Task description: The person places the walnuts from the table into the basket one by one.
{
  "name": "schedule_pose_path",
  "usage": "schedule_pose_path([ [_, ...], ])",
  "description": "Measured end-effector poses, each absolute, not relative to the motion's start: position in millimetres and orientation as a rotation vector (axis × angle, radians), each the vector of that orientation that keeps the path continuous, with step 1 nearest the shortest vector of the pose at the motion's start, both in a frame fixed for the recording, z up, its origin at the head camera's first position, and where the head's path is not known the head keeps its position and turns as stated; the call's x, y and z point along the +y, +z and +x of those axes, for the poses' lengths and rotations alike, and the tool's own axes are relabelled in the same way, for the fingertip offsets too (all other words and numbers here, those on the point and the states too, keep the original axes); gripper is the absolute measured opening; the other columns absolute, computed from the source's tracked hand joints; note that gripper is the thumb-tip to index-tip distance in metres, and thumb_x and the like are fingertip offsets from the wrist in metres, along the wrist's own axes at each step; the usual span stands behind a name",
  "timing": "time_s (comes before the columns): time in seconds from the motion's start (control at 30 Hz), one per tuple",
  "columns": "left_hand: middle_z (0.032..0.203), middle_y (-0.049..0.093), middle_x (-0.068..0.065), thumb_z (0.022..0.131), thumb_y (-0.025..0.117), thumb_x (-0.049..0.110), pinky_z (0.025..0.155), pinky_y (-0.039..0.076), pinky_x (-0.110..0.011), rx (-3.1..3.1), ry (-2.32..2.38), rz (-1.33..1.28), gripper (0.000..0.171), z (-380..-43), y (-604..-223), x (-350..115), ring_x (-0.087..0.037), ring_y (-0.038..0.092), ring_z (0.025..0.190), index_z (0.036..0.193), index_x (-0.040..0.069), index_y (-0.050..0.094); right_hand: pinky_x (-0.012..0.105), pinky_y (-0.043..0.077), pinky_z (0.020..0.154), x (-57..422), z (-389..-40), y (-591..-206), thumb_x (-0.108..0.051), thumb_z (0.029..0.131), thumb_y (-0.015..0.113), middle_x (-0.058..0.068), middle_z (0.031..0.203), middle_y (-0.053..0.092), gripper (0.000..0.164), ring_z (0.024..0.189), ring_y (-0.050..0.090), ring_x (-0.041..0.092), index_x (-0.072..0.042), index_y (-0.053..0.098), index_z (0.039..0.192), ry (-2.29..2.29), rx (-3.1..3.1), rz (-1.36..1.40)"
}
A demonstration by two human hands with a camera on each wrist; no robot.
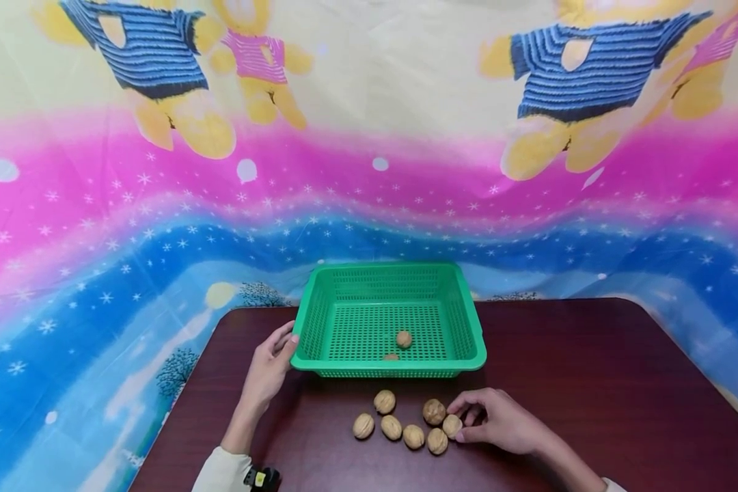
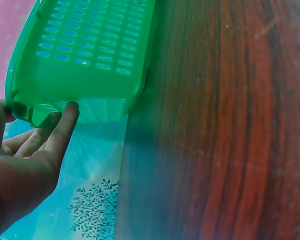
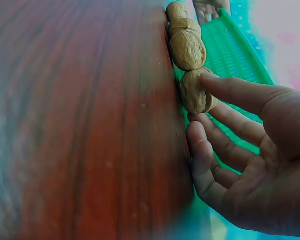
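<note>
A green plastic basket (image 1: 387, 365) with slotted walls stands at the back of the table, two walnuts (image 1: 404, 339) inside it. My left hand (image 1: 270, 365) grips the basket's left front corner, thumb at the rim and fingers against the outer wall; the left wrist view shows those fingers (image 2: 60, 132) spread along the side. In front of the basket lie several loose walnuts (image 1: 391, 428). My right hand (image 1: 504, 420) pinches the rightmost walnut (image 1: 452, 426) between thumb and fingers, low at the table. In the right wrist view the thumb presses on this walnut (image 3: 194, 92), close beside the others.
The dark red wooden table (image 1: 578, 369) has rounded back corners. Behind it hangs a printed cloth (image 1: 369, 171) with bears and snowflakes, close to the basket's back. A black strap device (image 1: 262, 477) sits on the left wrist at a pale sleeve (image 1: 221, 471).
</note>
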State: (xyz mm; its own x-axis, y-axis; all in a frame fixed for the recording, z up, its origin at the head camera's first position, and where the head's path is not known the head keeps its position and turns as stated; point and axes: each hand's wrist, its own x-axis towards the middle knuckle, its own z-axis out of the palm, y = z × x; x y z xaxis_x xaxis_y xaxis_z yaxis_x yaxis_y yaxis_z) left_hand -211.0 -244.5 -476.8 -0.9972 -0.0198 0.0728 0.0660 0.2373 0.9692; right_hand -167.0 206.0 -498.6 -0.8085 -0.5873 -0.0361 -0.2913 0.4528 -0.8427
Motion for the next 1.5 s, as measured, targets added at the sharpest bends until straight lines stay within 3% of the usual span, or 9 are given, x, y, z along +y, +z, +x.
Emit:
schedule_pose_path([
  [0.53, 0.158, 0.055, -0.025, 0.114, 0.056, 0.035, 0.090, 0.061, -0.026, -2.392, -1.921, -0.062, 0.058, -211.9, -477.9, -244.8, -0.041, 0.063, 0.137, 0.165, 0.010, 0.043, 0.029, 0.061, 0.076, 217.1, -165.6, -475.0, -0.027, 0.097, 0.083, 0.005, 0.115, 0.076, 0.028, 0.097, 0.072, 0.009, -0.015, 0.076, 0.121, -1.425, 2.347, -0.712],
  [1.07, 0.157, 0.057, -0.023, 0.114, 0.056, 0.037, 0.090, 0.062, -0.026, -2.381, -1.929, -0.062, 0.058, -211.9, -478.5, -243.7, -0.040, 0.065, 0.136, 0.165, 0.013, 0.044, 0.027, 0.060, 0.079, 220.7, -164.6, -430.8, -0.024, 0.098, 0.082, -0.001, 0.108, 0.077, 0.029, 0.095, 0.071, 0.007, -0.014, 0.075, 0.124, -1.462, 2.497, -0.779],
  [1.5, 0.158, 0.056, -0.023, 0.114, 0.055, 0.034, 0.089, 0.062, -0.026, -2.389, -1.928, -0.050, 0.057, -210.2, -476.9, -242.3, -0.040, 0.064, 0.136, 0.165, 0.012, 0.043, 0.030, 0.059, 0.076, 204.9, -198.3, -398.8, -0.027, 0.096, 0.084, -0.001, 0.111, 0.076, 0.034, 0.098, 0.070, 0.010, -0.016, 0.076, 0.127, -1.396, 2.615, -0.736],
])
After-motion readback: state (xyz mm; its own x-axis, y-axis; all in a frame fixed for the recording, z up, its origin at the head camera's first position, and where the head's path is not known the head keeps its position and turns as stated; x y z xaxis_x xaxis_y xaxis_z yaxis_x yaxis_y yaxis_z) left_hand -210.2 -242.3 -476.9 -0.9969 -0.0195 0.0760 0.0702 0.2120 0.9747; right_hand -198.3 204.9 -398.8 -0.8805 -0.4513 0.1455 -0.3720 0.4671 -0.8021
